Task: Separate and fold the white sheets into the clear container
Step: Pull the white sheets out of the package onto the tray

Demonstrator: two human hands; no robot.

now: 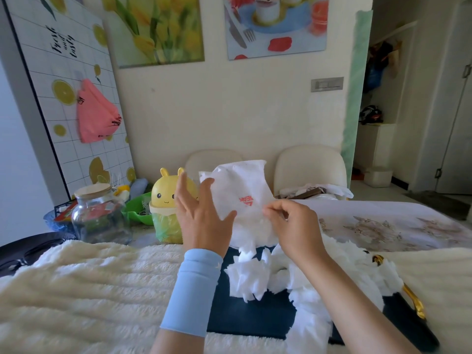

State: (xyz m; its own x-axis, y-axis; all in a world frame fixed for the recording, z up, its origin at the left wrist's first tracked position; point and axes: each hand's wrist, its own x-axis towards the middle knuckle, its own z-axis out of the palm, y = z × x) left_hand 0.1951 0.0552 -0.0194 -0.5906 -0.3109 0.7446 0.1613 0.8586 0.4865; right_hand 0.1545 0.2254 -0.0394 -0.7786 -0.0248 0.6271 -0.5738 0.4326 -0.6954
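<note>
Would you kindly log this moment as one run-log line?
left hand: open against white sheet | right hand: pinches it | sheet pile: on dark tray | glass jar: lidded

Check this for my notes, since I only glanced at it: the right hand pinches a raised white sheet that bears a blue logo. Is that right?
One thing is off: the logo on the white sheet is red, not blue, as the head view shows. The rest stands: the right hand pinches that raised sheet.
</note>
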